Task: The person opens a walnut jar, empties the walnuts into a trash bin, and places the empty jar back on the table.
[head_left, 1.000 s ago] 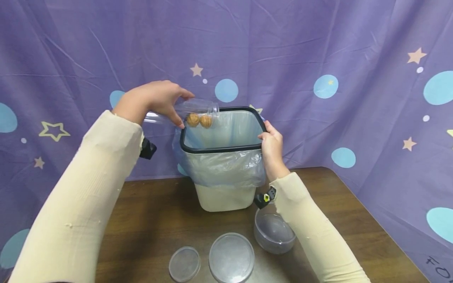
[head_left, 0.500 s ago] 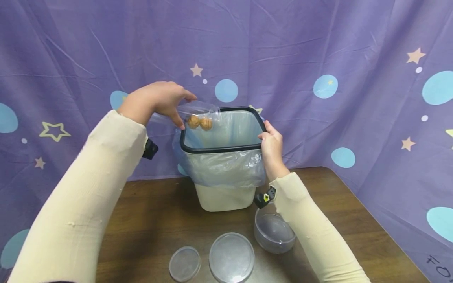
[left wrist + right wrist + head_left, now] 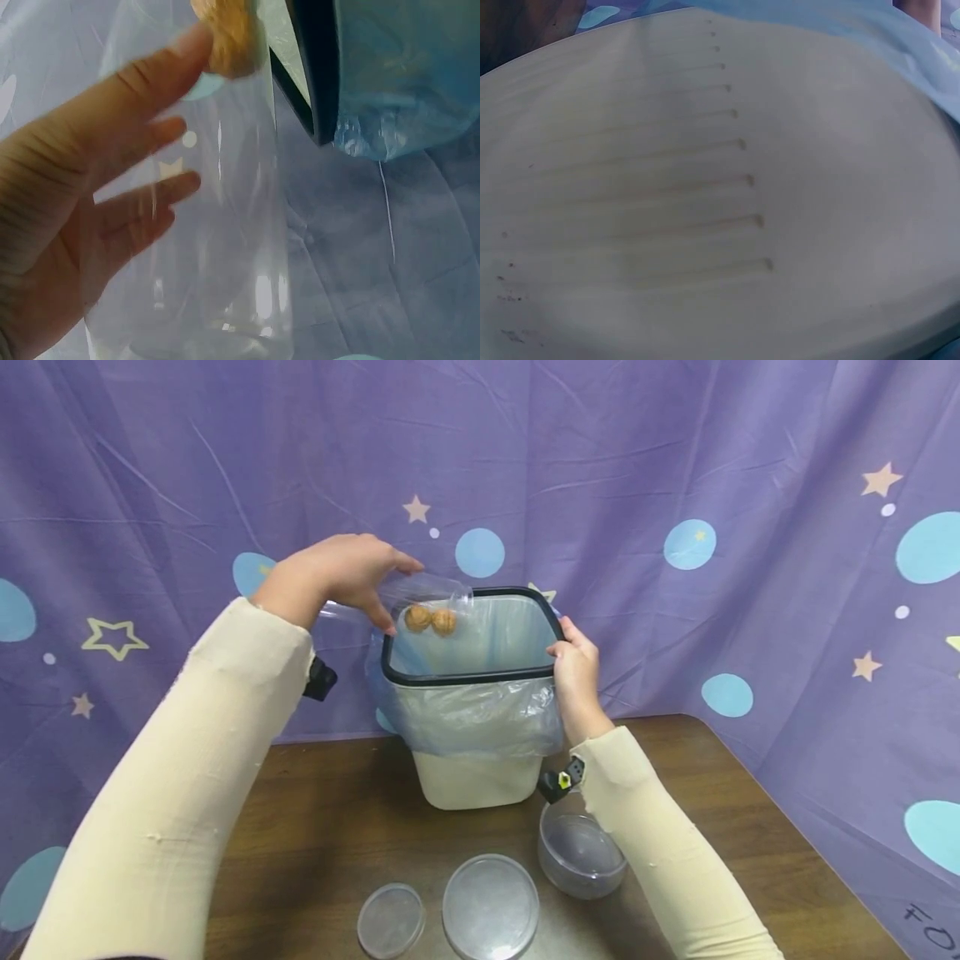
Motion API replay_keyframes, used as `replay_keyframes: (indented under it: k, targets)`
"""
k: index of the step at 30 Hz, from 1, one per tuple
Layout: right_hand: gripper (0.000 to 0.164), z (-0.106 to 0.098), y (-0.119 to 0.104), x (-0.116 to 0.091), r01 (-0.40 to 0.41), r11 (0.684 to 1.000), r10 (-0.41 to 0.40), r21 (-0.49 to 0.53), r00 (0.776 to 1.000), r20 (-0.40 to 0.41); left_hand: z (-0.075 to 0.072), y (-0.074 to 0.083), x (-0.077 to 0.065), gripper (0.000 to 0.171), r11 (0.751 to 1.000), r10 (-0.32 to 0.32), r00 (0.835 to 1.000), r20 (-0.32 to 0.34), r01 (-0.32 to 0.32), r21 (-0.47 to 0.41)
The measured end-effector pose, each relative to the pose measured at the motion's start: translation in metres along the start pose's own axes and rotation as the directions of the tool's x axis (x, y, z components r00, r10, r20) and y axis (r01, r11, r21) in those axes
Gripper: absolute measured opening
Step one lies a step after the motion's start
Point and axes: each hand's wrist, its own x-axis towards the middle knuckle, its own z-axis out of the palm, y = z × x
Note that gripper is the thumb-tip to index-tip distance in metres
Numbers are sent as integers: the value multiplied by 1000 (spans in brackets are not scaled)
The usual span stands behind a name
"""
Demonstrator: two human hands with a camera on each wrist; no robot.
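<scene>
A clear plastic jar point(image 3: 438, 588) lies nearly on its side in my left hand point(image 3: 341, 575), whose thumb and fingers hold it round the body. Two walnuts point(image 3: 431, 620) rest inside, close to the end that hangs over the bin. Up close in the left wrist view, the jar point(image 3: 232, 240) spans the palm, a walnut point(image 3: 236, 37) at the top. My right hand point(image 3: 577, 681) grips the black rim point(image 3: 472, 677) of a pale waste bin point(image 3: 476, 781) at its right corner. A translucent bin bag point(image 3: 480, 718) lines the bin and folds over outside. The bin's ridged wall point(image 3: 840, 187) fills the right wrist view.
Two clear round lids, a small one point(image 3: 392, 921) and a larger one point(image 3: 491, 906), lie on the wooden table point(image 3: 322, 827). A clear round tub point(image 3: 581, 860) stands below my right wrist. A purple patterned curtain point(image 3: 600, 460) hangs behind the bin.
My left hand and the jar have shifted slightly right, further over the bin, with both walnuts still inside. The right hand and the bin have stayed put.
</scene>
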Motion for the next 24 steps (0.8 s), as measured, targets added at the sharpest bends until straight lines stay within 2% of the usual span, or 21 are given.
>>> replay_keyframes:
  k: [8,13,24]
  targets:
    - [62,-1,0,0,-2,1000,2,-12,1000,2,5,-3,-2,90,1000,-15,1000,-22,15,26]
    - [62,-1,0,0,-3,1000,3,-6,1000,2,7,-6,-2,90,1000,10,1000,-28,-10,-8]
    - [61,0,0,-2,2,1000,-2,16,1000,-5,6,-3,-3,89,1000,18,999,-30,-17,13]
